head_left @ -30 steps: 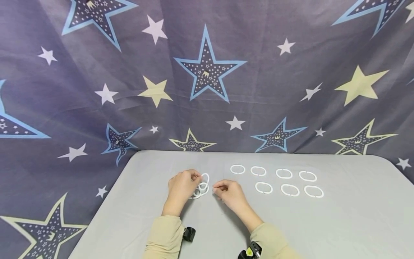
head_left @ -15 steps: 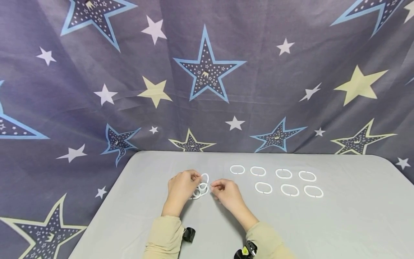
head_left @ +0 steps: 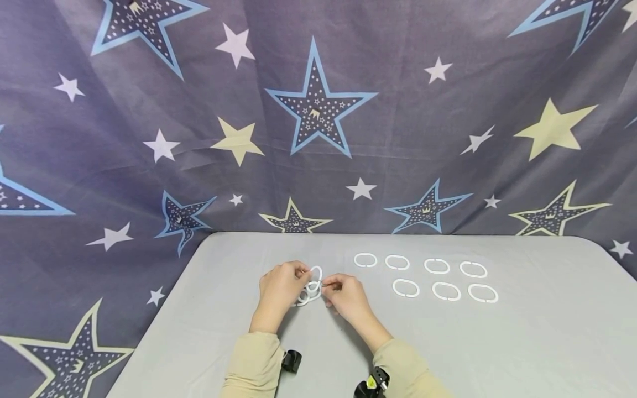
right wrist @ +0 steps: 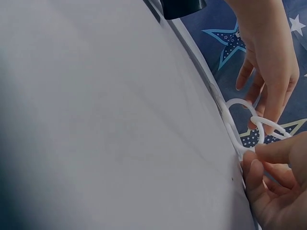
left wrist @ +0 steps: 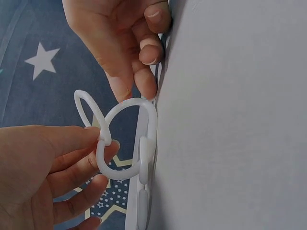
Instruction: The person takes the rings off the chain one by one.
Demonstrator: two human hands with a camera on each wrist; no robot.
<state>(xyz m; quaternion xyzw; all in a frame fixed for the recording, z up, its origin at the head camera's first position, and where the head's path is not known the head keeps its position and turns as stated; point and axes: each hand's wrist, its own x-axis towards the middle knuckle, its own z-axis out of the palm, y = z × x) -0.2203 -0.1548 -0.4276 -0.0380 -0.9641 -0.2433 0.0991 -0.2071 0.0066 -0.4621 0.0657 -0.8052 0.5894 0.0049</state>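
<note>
My left hand (head_left: 281,287) pinches a white plastic chain link (left wrist: 86,98) between thumb and forefinger, seen edge-on in the left wrist view. Hooked through it is a second white link (left wrist: 152,120), held up off the grey table. Thumb and forefinger of my right hand (head_left: 348,296) pinch the rim of this second link. More white links (left wrist: 143,206) hang below it in a short chain, partly hidden behind my left hand in the head view. Both hands are close together at the left-centre of the table.
Several loose oval white links (head_left: 446,292), each with a small gap, lie in two rows on the grey table (head_left: 547,331) right of my hands. A star-patterned cloth (head_left: 318,177) hangs behind the table's back edge.
My right hand has moved left, from a small distance away up to the chain, and its fingertips now meet a link. The left hand and the loose links stay in place.
</note>
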